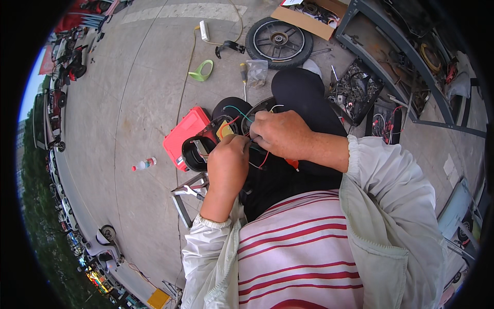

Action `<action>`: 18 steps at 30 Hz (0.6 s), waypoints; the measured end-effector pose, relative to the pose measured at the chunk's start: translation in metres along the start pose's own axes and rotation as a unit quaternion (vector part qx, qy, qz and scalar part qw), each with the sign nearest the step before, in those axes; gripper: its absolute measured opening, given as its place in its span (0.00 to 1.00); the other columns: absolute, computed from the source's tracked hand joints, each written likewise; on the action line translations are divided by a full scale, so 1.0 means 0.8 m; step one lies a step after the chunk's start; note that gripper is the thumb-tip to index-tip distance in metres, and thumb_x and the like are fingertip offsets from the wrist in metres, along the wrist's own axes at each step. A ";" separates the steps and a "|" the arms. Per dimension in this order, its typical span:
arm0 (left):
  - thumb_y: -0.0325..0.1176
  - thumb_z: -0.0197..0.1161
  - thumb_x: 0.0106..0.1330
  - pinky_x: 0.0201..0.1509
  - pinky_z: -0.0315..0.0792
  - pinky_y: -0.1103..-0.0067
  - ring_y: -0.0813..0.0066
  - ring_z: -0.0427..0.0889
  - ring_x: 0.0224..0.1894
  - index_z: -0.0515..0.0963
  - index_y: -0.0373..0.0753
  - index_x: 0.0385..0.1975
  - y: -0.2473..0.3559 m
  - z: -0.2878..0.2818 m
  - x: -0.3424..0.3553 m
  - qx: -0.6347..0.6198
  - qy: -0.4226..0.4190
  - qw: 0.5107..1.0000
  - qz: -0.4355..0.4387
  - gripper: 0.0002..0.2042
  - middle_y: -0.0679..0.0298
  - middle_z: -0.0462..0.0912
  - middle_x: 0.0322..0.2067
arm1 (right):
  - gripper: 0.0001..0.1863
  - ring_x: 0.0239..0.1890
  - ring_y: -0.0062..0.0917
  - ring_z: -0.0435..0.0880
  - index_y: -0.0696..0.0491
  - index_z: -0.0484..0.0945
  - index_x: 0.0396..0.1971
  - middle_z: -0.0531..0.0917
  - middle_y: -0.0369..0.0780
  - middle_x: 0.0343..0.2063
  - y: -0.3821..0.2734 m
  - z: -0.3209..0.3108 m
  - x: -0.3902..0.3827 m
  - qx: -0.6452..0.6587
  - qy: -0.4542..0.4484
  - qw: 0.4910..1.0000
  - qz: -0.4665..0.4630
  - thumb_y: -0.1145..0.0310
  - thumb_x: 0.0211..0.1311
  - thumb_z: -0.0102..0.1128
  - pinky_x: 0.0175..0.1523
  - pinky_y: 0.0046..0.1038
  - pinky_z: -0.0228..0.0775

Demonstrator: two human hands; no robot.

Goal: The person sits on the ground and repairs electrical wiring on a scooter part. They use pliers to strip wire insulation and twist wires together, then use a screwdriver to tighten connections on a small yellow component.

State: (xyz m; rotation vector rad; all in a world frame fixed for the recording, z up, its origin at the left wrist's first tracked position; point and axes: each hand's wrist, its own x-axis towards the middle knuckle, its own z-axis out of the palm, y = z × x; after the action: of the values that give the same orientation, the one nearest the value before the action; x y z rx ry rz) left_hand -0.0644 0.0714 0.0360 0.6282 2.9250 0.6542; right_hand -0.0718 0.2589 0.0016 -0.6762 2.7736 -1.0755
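Observation:
My left hand (229,162) and my right hand (283,134) meet over my lap, fingertips pinched together on thin wires. A red wire (230,125) runs towards the fingers from a dark part with a yellow patch (225,130). Beyond it curves a green wire (238,110), and a white wire end (277,106) sticks up past my right hand. More of the wiring, a red lead (264,160), hangs below the fingers. The pinched wire ends themselves are hidden. Left of my left hand is a round black housing (193,154), open at the top.
A red plastic case (184,133) lies beyond the housing. Farther out are a screwdriver (244,77), a clear bag (257,73), a green ring (202,71), a wheel (279,41) and a power strip (204,31). A metal rack (406,46) stands right; a bottle (145,164) lies left.

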 end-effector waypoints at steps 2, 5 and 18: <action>0.28 0.67 0.61 0.36 0.77 0.63 0.51 0.83 0.32 0.82 0.37 0.31 0.001 -0.001 0.001 0.006 -0.005 1.000 -0.002 0.03 0.55 0.82 0.30 | 0.05 0.31 0.36 0.85 0.50 0.82 0.29 0.80 0.38 0.33 0.001 0.002 -0.001 -0.008 0.006 1.000 -0.006 0.65 0.59 0.63 0.32 0.39 0.78; 0.29 0.68 0.59 0.34 0.77 0.63 0.51 0.83 0.31 0.80 0.38 0.29 0.000 -0.003 0.004 0.006 -0.010 1.000 -0.003 0.04 0.55 0.80 0.28 | 0.05 0.30 0.35 0.84 0.48 0.82 0.30 0.79 0.36 0.32 0.003 0.007 -0.001 -0.018 0.018 1.000 -0.015 0.65 0.59 0.64 0.31 0.38 0.78; 0.29 0.72 0.54 0.35 0.75 0.64 0.51 0.82 0.33 0.79 0.37 0.28 -0.002 0.004 0.001 0.005 -0.032 0.998 -0.050 0.07 0.55 0.81 0.30 | 0.04 0.30 0.35 0.85 0.50 0.80 0.30 0.79 0.38 0.33 -0.002 0.010 -0.003 -0.020 0.000 0.999 -0.039 0.66 0.59 0.62 0.29 0.38 0.77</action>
State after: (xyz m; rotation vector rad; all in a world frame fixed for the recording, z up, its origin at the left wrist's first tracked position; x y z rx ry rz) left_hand -0.0651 0.0715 0.0324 0.4897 2.8803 0.5993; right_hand -0.0670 0.2541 -0.0038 -0.7962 2.7975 -1.0367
